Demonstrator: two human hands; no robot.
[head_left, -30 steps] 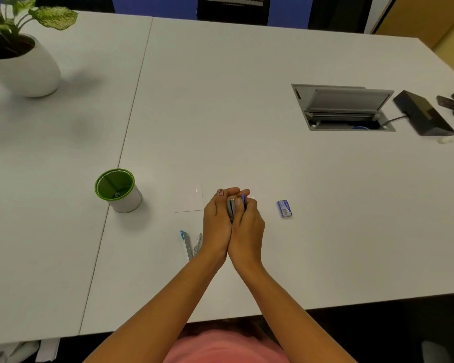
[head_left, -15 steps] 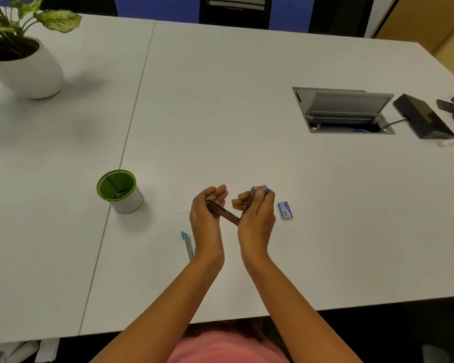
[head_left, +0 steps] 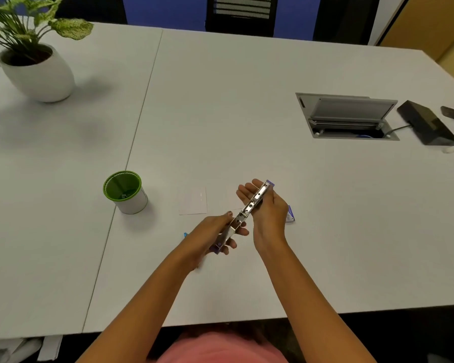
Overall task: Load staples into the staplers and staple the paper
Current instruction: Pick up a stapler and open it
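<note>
White table (head_left: 247,100), two slabs butted, seam running from the near edge to the far edge left of centre. Stapler (head_left: 247,208) is swung fully open, almost straight, chrome inner side up, held off the surface between both hands. It runs near-left to far-right, with purple plastic showing at each end. Left hand (head_left: 215,233) grips the near end, fingers curled round it from underneath. Right hand (head_left: 269,209) holds the far half, fingers wrapped under the metal with tips showing on its left side. Can't tell whether any staples sit in the channel. Staple box (head_left: 291,215), small, purple and white, lies on the table just right of the right hand, partly hidden behind it. Paper (head_left: 193,200), a small white sheet, lies flat just left of the hands, between them and the cup (head_left: 125,192). Cup is white with a green rim and lining, sits near the seam, and has something small at the bottom, too dim to identify. Blue item (head_left: 185,234) peeks out behind the left forearm, mostly covered, can't say what it is. Potted plant (head_left: 37,74) in a white pot stands far left. Cable hatch (head_left: 349,116) is set into the table far right, lid propped up, with a cable leading to a black box (head_left: 427,125) beside it. Dark chair back (head_left: 241,14) stands past the far edge. Pink garment (head_left: 220,347) shows at the near edge.
</note>
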